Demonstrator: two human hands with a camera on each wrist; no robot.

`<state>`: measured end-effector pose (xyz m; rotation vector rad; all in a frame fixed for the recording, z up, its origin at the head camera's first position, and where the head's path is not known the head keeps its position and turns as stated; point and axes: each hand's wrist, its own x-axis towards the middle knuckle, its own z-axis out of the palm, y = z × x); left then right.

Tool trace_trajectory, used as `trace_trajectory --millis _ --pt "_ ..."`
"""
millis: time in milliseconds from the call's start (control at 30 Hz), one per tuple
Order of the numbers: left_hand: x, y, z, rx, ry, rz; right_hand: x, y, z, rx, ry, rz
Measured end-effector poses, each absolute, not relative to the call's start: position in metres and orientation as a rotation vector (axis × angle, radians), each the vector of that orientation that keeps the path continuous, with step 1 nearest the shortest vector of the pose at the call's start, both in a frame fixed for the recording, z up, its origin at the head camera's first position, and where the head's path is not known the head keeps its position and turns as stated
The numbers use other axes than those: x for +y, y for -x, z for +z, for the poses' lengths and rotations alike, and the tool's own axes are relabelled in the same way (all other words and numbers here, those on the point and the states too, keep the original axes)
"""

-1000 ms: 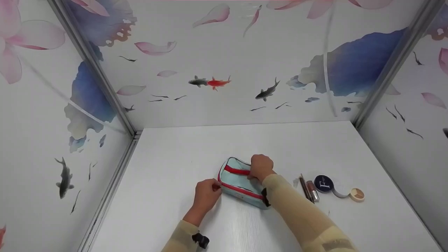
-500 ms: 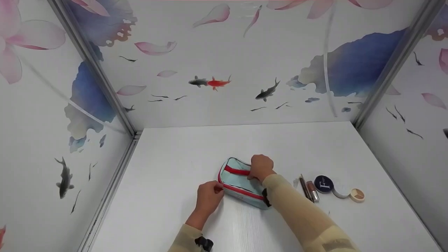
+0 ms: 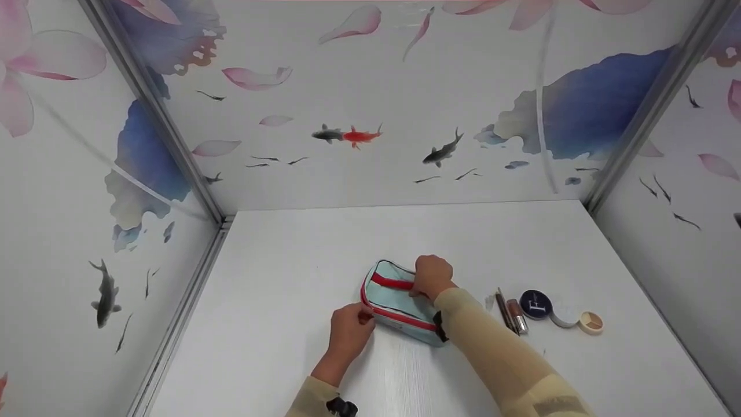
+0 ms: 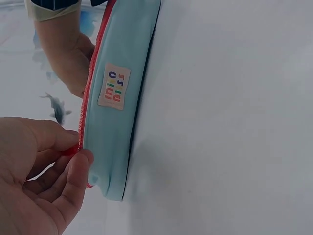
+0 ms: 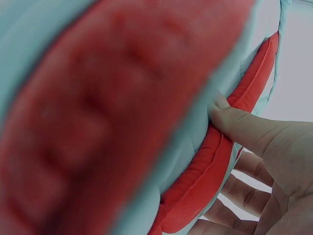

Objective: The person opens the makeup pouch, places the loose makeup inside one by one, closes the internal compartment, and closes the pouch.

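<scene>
A light blue cosmetic bag (image 3: 389, 297) with red zipper trim lies on the white table in the head view. My left hand (image 3: 351, 331) is at its near left corner, thumb and finger pinching the red zipper pull (image 4: 71, 151) in the left wrist view. A colourful label (image 4: 114, 86) marks the bag's side. Over the bag's top, my right hand (image 3: 433, 275) grips it near the red strap handle (image 5: 208, 159). The right wrist view has the thumb pressed on the top beside the strap, other fingers spread down the far side.
Right of the bag lie slim pencils (image 3: 505, 308), a lip gloss tube (image 3: 517, 316), a round dark blue compact (image 3: 535, 304) and a small round beige palette (image 3: 591, 322). Printed wall panels (image 3: 382, 185) enclose the table at the back and both sides.
My left hand has slid a little to the right and toward me along the zipper, still pinching the pull. My right hand and the bag stay in place.
</scene>
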<state>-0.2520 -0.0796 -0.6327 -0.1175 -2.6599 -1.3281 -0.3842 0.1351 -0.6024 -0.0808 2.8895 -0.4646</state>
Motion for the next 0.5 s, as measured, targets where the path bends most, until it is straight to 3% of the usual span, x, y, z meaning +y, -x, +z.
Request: trace_trajectory --millis 500 --pt "-0.068 0.245 -0.638 -2.612 0.101 -1.397 0.135 0.384 -0.601 2.910 0.099 -0.406"
